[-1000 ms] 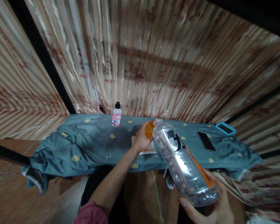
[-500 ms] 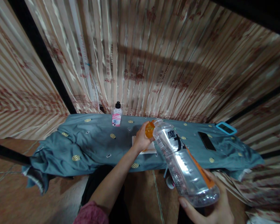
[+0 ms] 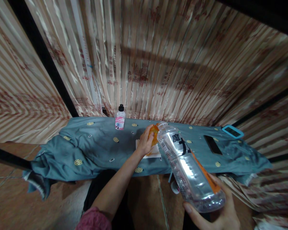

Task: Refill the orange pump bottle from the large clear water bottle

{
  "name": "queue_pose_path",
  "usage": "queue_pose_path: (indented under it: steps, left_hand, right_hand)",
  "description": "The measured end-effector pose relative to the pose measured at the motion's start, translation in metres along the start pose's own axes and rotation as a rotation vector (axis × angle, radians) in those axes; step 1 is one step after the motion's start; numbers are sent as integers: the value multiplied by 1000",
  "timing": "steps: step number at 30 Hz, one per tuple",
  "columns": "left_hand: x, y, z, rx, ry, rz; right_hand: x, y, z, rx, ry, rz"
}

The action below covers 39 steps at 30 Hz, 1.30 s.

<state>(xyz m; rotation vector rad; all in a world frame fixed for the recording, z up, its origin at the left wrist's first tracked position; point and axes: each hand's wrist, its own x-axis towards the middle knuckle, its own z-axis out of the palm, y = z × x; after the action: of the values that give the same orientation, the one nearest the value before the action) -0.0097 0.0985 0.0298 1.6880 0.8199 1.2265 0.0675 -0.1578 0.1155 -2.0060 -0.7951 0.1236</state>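
Observation:
My right hand (image 3: 216, 210) grips a large clear plastic bottle (image 3: 186, 163) near its base. The bottle is tilted, its neck pointing up and left, and carries a silver and orange label with black characters. At the neck, my left hand (image 3: 146, 140) is closed around a translucent orange cap (image 3: 154, 135), which touches the bottle mouth. Fingers hide part of the cap, so I cannot tell how firmly it sits on the neck. Behind my left hand, a white paper or cloth (image 3: 153, 154) lies on the covered table, partly hidden.
A small bottle with black cap and pink label (image 3: 120, 118) stands at the table's back edge. A black phone (image 3: 212, 145) and a blue-framed device (image 3: 232, 131) lie on the right. Green patterned cloth (image 3: 98, 150) covers the table; striped curtains hang behind it.
My left hand's fingers have shifted up and around the orange cap, covering more of it. The bottle and my right hand stay in nearly the same place.

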Motion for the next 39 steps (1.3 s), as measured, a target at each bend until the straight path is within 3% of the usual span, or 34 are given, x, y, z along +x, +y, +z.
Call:
queue_pose_path:
  steps: [20, 39]
  left_hand:
    - [0, 3, 0, -5, 12, -65]
    - [1, 5, 0, 14, -16, -20]
  right_hand:
    - [-1, 6, 3, 0, 17, -55]
    - [-2, 9, 5, 9, 32, -76]
